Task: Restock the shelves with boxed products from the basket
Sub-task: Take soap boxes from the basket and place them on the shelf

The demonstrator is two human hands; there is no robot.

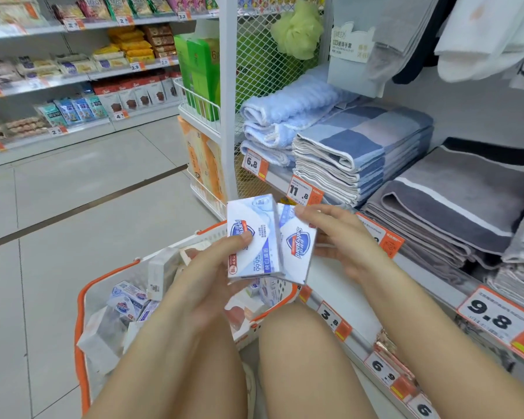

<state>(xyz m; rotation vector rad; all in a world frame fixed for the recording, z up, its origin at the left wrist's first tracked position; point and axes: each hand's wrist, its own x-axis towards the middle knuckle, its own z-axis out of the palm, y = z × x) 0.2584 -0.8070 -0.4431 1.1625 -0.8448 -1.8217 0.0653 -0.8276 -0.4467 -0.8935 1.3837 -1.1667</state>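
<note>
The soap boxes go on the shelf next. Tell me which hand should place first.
Probably the right hand: it holds a soap box nearest the shelf on that side. The left hand grips its box over the basket.

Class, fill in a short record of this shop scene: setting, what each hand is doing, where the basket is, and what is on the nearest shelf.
setting: shop aisle with tiled floor
left hand: grips a white-and-blue cardboard soap box
right hand: holds a second white-and-blue soap box
basket: orange-rimmed white plastic basket on the floor, holding more boxes
nearest shelf: folded grey towels, orange price tags
</note>
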